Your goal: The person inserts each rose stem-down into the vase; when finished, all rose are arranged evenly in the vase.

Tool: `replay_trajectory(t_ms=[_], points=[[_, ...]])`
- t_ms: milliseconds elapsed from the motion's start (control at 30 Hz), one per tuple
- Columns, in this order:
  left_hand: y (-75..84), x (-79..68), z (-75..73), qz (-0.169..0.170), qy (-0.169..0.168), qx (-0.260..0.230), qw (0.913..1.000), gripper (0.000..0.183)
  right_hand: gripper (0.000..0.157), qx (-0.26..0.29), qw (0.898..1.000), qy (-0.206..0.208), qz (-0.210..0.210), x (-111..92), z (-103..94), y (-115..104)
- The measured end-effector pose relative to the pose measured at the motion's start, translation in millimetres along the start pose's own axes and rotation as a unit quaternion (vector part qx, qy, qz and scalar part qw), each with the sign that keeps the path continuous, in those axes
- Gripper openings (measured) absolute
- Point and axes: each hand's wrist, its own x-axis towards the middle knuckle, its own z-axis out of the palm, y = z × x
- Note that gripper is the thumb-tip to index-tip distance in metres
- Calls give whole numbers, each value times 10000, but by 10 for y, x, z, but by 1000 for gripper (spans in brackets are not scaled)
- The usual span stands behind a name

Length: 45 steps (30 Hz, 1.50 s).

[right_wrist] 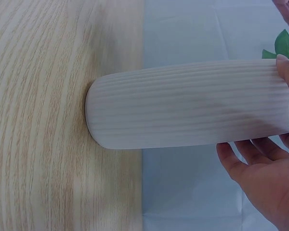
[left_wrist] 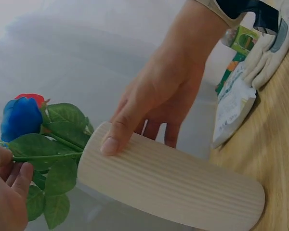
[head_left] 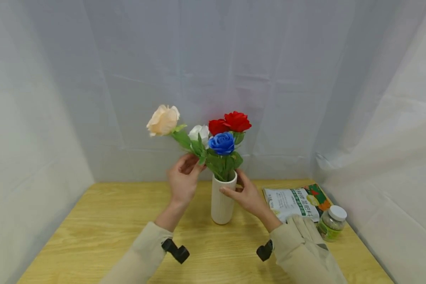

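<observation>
A ribbed white vase stands upright on the table, holding artificial roses. Near its rim, my right hand grips it, thumb in front and fingers round the far side. My left hand is left of the rim and pinches a green stem, which runs into the vase mouth. Above that hand a peach rose leans out to the left. A white rose, a blue rose and red roses cluster over the vase. Leaves partly hide the left fingertips, so which bloom the stem carries is unclear.
On the right of the wooden table lies a printed fertilizer bag. A white-capped jar stands beside it, and pale gloves lie partly under the right sleeve. White sheeting hangs behind and at both sides.
</observation>
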Motion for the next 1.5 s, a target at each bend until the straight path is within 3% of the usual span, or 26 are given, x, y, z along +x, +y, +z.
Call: replay_trajectory(t_ms=[133,267,400,500,833,1067,1400,1500], points=[[-74,-36,18,-113,-156,171,9997,24,89,20,10000,6,-65,3,4,1],[-142,-77,40,-246,-272,921,9951,22,88,20,10000,37,-67,5,6,9],[-181,-110,60,-51,-354,1828,9825,15,88,63,9999,38,-102,7,10,19],[-194,-125,71,86,-386,2009,9788,11,88,102,9999,29,-136,11,15,26],[-259,-120,64,170,-260,1882,9816,13,88,85,9999,49,-99,18,15,33],[-237,-99,55,-151,-8,1982,9800,20,88,35,10000,58,-70,14,11,37],[-215,-77,63,-365,150,1739,9840,17,89,-8,10000,90,-19,10,6,29],[-214,-78,68,-442,156,1475,9880,18,90,-9,10000,88,-28,10,9,34]])
